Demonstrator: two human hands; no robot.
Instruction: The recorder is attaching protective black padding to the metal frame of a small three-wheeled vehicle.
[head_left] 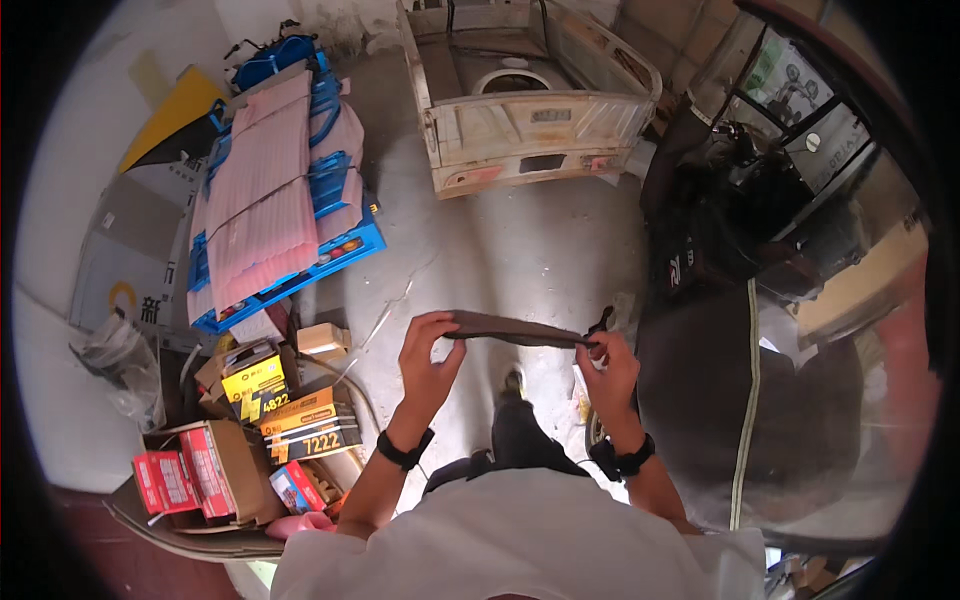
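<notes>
A flat, dark brown strip-like piece [515,329] is stretched level between my two hands over the concrete floor. My left hand [430,355] pinches its left end with thumb and fingers. Its right end is gripped by my right hand [607,368], where a small black part sticks out. Both wrists wear black bands. The strip hangs in front of my chest, above my dark trouser leg and shoe [513,382].
Open cardboard boxes [255,440] with small red and yellow packs sit at my left. Behind them lies a blue rack [330,260] under pink sheets. A worn cream vehicle body [530,110] stands ahead. A black scooter with seat [740,400] is close on my right.
</notes>
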